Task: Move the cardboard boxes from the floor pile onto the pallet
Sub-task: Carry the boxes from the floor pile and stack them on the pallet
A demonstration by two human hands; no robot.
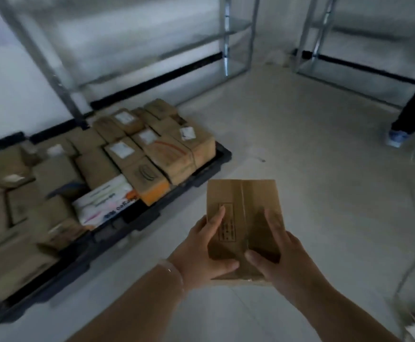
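Fingers (pixel 217 218) were spread flat along the top of a small cardboard box (pixel 247 196), with thumbs curled over its near edge. The left hand (pixel 201 253) and right hand (pixel 285 257) gripped it from either side, presumably for a level carry. Box: plain brown, flat-sided, taped seam, printed panel, at lower centre of frame. The black pallet (pixel 222 154), at left and seemingly moulded plastic, was crowded with similar cartons (pixel 174 154).
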